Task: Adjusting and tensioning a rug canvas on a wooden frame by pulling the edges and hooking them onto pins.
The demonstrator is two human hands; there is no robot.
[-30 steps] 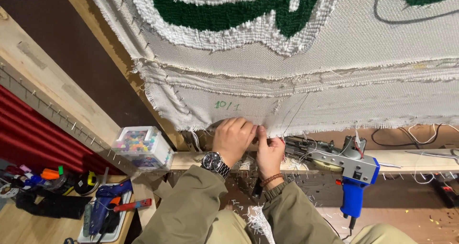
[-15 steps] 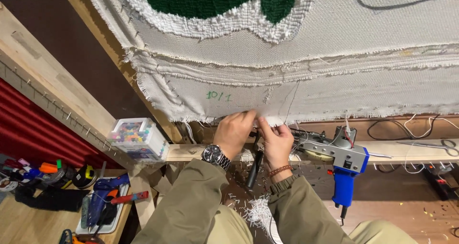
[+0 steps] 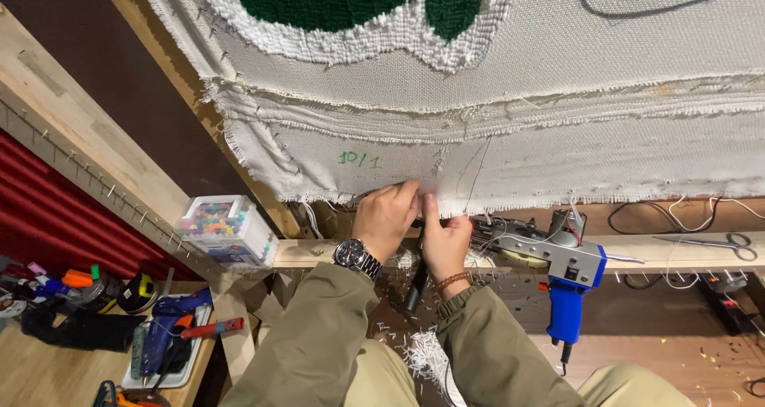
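Observation:
My left hand [image 3: 388,218], with a wristwatch [image 3: 355,256] on its wrist, pinches the frayed lower edge of a white backing cloth [image 3: 518,160] stretched on a wooden frame. My right hand [image 3: 445,240], wearing a brown bracelet, grips the same cloth edge right beside it, fingers touching the left hand. Green and white tufted pile [image 3: 358,16] covers the cloth higher up. A dark tool handle [image 3: 416,283] hangs just below my hands.
A grey and blue tufting gun [image 3: 562,271] rests on the frame's lower beam [image 3: 677,251], right of my hands. Scissors [image 3: 717,243] lie farther right. A clear box of coloured bits [image 3: 219,228] sits at left. Tools and a blue glue gun [image 3: 171,327] lie lower left.
The view has shifted slightly; both hands have stayed together at the cloth's lower edge, moving a little along it while pinching the fabric.

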